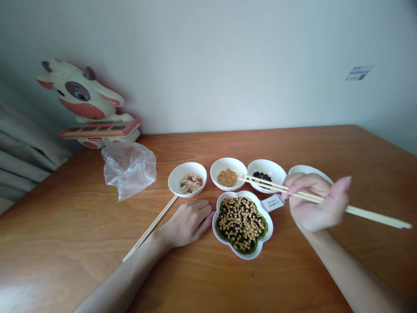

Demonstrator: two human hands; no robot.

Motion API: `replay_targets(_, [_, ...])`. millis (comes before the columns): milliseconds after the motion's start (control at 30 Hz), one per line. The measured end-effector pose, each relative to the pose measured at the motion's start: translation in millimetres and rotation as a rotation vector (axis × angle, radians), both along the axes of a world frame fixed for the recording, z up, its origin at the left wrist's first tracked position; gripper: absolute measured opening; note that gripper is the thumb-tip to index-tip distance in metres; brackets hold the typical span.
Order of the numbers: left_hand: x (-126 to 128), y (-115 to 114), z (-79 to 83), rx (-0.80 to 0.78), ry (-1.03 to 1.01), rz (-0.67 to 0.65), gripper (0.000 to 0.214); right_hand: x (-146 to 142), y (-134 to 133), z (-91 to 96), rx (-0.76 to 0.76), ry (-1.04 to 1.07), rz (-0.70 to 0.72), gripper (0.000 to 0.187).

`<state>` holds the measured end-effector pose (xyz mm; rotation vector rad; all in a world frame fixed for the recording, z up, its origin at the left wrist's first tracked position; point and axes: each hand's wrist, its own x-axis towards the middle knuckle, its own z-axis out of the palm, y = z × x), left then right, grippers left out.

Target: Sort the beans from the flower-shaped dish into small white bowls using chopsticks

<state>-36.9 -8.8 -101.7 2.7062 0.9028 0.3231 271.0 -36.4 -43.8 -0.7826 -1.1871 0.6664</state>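
Note:
My right hand is closed around a pair of wooden chopsticks, which point left. Their tips are over the edge between a white bowl of yellow soybeans and a white bowl of black beans. Whether a bean sits between the tips is too small to tell. My left hand rests on the table, fingers curled at the left tab of a flower-shaped bowl. Mixed soybeans, black beans and small green beans fill that bowl. A label lies on its right tab.
A white bowl of peanuts stands at the left of the row. Another white bowl is partly behind my right hand. Another pair of chopsticks lies by my left forearm. Behind are a plastic bag and a cow toy keyboard.

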Motion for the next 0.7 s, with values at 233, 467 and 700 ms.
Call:
replay_targets(233, [-0.1, -0.6, 2.3, -0.021, 0.003, 0.009, 0.032, -10.6, 31.8, -1.0, -0.225, -0.200, 0.071, 0.078])
replay_targets(467, [-0.5, -0.7, 3.8, -0.034, 0.032, 0.010, 0.033, 1.9, 11.9, -13.7, -0.163, -0.168, 0.109, 0.080])
replay_targets(700, [0.4, -0.8, 4.7, -0.079, 0.033, 0.021, 0.033, 10.5, -12.7, -26.8, -0.210, -0.174, 0.283, 0.079])
